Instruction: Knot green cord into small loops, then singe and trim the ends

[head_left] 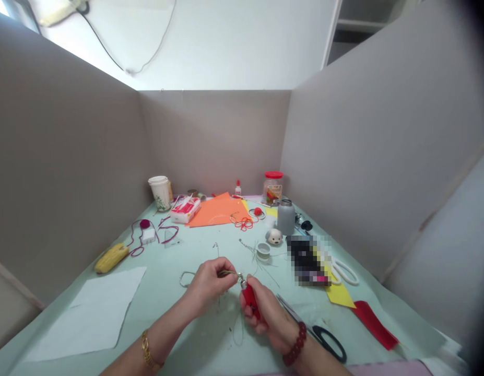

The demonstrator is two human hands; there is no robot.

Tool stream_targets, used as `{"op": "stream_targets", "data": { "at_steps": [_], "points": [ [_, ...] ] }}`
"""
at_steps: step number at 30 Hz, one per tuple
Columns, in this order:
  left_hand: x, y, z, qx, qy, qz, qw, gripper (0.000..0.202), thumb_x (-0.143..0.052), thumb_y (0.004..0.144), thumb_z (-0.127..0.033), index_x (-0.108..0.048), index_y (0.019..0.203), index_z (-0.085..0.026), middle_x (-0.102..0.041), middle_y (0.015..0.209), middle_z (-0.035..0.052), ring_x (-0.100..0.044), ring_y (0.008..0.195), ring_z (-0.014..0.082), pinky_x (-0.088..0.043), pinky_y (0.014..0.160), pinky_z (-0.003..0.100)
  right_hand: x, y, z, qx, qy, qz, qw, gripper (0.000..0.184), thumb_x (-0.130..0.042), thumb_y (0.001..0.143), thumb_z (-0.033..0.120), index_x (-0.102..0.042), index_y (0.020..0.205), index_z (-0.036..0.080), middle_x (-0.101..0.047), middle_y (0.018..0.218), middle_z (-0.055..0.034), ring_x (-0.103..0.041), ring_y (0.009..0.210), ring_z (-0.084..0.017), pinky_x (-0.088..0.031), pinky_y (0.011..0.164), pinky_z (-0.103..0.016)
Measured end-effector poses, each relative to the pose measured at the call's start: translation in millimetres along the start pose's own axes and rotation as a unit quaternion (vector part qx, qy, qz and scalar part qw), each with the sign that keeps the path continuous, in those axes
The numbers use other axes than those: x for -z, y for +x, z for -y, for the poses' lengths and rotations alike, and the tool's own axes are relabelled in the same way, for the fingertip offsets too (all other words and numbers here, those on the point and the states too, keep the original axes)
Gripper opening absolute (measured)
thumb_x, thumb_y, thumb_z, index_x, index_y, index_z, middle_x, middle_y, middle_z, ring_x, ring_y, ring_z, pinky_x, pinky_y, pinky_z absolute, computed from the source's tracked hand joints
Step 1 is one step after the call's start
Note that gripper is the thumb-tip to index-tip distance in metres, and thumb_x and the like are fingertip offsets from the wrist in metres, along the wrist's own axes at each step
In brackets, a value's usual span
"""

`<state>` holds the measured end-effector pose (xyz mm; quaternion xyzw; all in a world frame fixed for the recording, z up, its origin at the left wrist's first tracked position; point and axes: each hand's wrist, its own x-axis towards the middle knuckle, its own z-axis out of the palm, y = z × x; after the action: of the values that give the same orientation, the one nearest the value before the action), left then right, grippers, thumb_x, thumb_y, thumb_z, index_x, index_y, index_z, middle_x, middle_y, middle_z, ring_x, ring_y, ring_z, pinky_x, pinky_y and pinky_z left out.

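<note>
In my right hand (263, 308) is a red lighter (250, 300), gripped upright with its metal top (243, 283) pointing away from me. My left hand (210, 282) pinches a thin green cord (226, 272), whose end meets the lighter's top. I cannot make out whether a flame burns there. A loop of the cord (182, 279) sticks out left of my left hand. Below the hands a thin loop of thread (238, 334) lies on the table. Black-handled scissors (328, 342) rest beside my right wrist.
Beyond my hands lie loose threads and a small spool (263, 251). To the right are a pixelated dark object (306, 261), white-handled scissors (345, 272) and a red strip (375, 325). A white cloth (96, 308) and a toy corn cob (111, 258) lie left. Grey partitions (214, 141) enclose the table.
</note>
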<state>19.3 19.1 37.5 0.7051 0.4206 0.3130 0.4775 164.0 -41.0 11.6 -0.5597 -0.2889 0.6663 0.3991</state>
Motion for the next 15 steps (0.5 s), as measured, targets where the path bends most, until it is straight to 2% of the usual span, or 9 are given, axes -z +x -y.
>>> {"op": "stream_targets", "data": {
  "at_steps": [15],
  "points": [
    [-1.3, 0.5, 4.1, -0.006, 0.014, -0.004, 1.0, 0.012, -0.059, 0.071, -0.028, -0.059, 0.07, -0.016, -0.053, 0.059, -0.0033, -0.042, 0.053, 0.0097, -0.032, 0.051, 0.021, 0.6, 1.0, 0.4, 0.007, -0.002, 0.003, 1.0, 0.05, -0.032, 0.088, 0.051, -0.05, 0.06, 0.014, -0.039, 0.049, 0.0043, -0.031, 0.035, -0.002, -0.007, 0.035, -0.016]
  ]
}}
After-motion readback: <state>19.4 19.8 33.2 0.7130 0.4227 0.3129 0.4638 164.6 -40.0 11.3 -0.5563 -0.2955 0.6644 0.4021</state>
